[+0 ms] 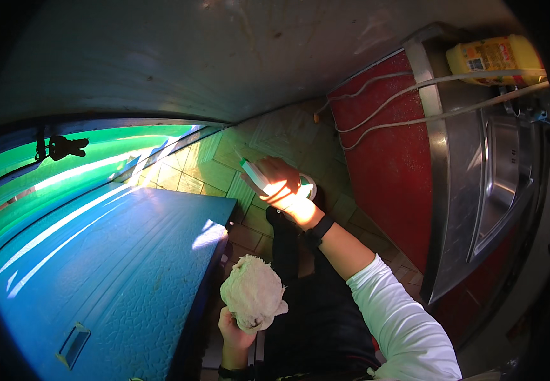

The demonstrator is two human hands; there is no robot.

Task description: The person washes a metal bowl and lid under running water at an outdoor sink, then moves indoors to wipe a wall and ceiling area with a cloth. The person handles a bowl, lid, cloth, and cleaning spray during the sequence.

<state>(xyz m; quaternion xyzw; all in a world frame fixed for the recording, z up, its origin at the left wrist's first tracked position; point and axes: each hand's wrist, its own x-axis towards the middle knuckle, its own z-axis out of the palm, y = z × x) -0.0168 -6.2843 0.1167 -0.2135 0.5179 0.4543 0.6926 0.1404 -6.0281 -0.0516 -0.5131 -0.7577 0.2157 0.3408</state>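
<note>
A bunched, pale cloth (253, 294) rests in my left hand (237, 331), which grips it from below near the bottom middle of the view. My right hand (277, 178) is stretched forward over the tiled floor, in bright sunlight. Its fingers are closed around a white and green spray bottle (256, 175); a fine spray seems to show at the nozzle, and part of the bottle's body shows past the hand's right side. The hand itself hides the bottle's middle.
A blue textured door (127, 266) with a recessed handle lies at the left, beside a sunlit green curtain (89, 166). At the right stand a red panel (384, 152), a steel sink (503, 166), hoses and a yellow jug (494, 59). A grey metal surface (184, 57) crosses the top.
</note>
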